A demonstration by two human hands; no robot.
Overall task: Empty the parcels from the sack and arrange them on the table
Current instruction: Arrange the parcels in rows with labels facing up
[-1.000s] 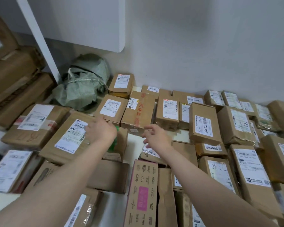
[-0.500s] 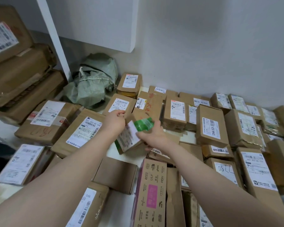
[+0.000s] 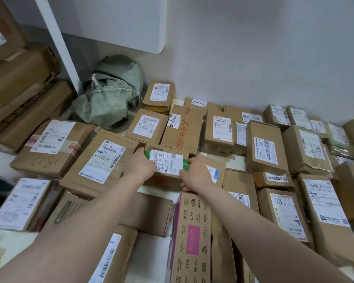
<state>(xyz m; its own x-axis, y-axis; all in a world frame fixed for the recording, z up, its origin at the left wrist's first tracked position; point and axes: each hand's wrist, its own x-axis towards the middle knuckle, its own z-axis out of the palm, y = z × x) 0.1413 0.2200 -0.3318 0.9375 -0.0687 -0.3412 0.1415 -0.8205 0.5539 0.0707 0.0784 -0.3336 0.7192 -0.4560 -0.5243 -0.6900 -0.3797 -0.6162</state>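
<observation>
Two ends of the green-taped parcel (image 3: 167, 162) sit clasped in left grip (image 3: 139, 166) and right grip (image 3: 196, 177)

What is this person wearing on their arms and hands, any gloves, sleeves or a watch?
Nothing that shows. The left hand and right hand are ungloved, both forearms are bare down to the picture's bottom edge, no sleeve in view, and neither wrist carries a watch or bracelet.
</observation>
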